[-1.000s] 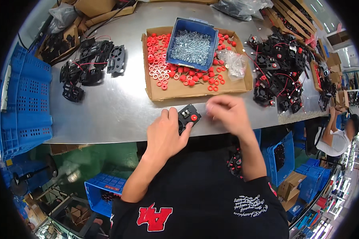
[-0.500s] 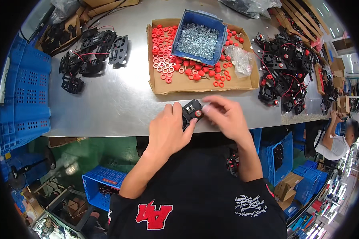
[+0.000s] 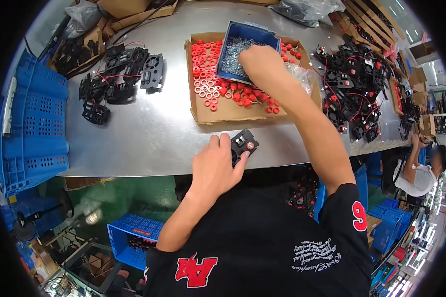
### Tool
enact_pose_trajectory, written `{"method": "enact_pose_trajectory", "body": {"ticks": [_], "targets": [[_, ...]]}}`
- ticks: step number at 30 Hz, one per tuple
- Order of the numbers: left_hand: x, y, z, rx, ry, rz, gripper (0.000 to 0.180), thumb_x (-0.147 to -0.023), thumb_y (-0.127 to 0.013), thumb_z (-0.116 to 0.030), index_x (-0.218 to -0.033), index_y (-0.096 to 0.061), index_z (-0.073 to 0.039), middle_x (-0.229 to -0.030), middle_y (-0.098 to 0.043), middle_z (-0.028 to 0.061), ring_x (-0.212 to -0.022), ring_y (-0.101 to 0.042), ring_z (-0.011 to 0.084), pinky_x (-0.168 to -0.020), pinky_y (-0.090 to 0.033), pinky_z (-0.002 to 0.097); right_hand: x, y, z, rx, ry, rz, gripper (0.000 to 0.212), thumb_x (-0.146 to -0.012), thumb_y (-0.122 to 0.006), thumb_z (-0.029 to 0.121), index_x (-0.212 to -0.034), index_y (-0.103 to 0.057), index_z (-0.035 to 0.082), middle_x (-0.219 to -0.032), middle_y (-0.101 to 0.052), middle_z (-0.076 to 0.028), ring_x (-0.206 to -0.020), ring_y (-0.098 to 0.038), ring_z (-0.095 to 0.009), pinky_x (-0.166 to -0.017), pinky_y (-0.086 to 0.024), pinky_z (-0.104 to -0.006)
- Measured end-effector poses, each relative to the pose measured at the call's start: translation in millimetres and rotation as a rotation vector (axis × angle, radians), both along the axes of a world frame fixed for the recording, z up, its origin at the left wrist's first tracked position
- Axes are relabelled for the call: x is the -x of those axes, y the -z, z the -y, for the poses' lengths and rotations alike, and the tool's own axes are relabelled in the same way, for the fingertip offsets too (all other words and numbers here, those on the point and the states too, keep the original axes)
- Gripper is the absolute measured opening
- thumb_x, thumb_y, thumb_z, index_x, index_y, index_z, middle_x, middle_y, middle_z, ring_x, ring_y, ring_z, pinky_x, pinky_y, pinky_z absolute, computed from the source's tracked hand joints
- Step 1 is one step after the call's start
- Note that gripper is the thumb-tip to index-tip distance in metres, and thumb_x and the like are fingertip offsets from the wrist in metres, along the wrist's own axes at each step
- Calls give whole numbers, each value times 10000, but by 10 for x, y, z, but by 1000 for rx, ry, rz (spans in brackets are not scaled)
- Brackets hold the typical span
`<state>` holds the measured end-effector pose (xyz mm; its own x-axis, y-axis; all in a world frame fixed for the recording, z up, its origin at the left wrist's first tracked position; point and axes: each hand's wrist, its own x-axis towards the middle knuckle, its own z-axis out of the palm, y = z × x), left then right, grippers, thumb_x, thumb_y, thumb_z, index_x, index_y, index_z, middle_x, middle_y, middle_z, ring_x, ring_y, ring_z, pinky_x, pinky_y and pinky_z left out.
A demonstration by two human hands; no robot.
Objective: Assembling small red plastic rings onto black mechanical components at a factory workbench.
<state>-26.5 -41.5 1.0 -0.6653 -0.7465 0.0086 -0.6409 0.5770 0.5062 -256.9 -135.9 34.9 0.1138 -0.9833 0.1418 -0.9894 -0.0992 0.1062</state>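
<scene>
We have the black rectangular plastic part with a red round fitting over the near edge zone of the grey metal tabletop; whether it rests there or is lifted slightly, we cannot tell. Our left hand is clamped on it, thumb along its near side and fingers along its far side. Its right end points outward, with a stretch of metal between it and the shallow brown cardboard tray.

In that tray, our right hand reaches over the right rim of the blue rectangular plastic bin, down to the small silvery metal pieces. Its fingertips are hidden, so we cannot tell whether they are apart or together. Red rings lie left of the bin. Wider room runs leftward, between the tray and the black plastic assemblies with red wires; another black heap stands just beyond the tray's right edge.
</scene>
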Motion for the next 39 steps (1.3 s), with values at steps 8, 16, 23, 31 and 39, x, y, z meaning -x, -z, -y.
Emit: {"method": "enact_pose_trajectory", "body": {"ticks": [8, 16, 23, 31, 39], "targets": [[-9, 12, 1, -54, -2, -17, 422, -875, -686, -363, -973, -487, -4, -876, -584, 179, -720, -641, 384, -580, -513, 463, 156, 192, 121, 73, 36, 41, 142, -789, -607, 122, -809, -703, 19, -844, -695, -183, -780, -686, -366, -724, -552, -481], [-13, 19, 6, -40, -5, 16, 419, -878, -682, -361, -970, -492, 1, -877, -579, 174, -718, -643, 372, -571, -511, 454, 0, -64, 34, 93, 149, 64, 196, -794, -594, 194, -804, -692, 25, -861, -686, -146, -831, -675, -333, -722, -541, -448], [1, 9, -8, -16, -4, 21, 425, -884, -676, -370, -972, -495, 4, -870, -579, 170, -715, -642, 374, -565, -509, 449, 235, 232, 165, 144, -126, 152, 151, -800, -609, 133, -790, -710, 21, -825, -693, -171, -813, -691, -362, -742, -559, -472], [21, 30, -33, -14, 1, 18, 429, -888, -672, -377, -978, -499, 5, -876, -578, 172, -715, -641, 376, -566, -510, 447, 224, 258, 111, -8, -65, 48, 145, -877, -593, 135, -838, -687, 33, -837, -687, -158, -828, -683, -356, -742, -549, -460], [-1, 19, -16, -6, -3, 17, 432, -891, -668, -379, -988, -502, 8, -884, -580, 174, -713, -641, 371, -564, -509, 443, 193, 153, 12, 214, 26, 258, 123, -874, -603, 128, -873, -681, 32, -883, -700, -132, -841, -675, -341, -758, -541, -451]]}}
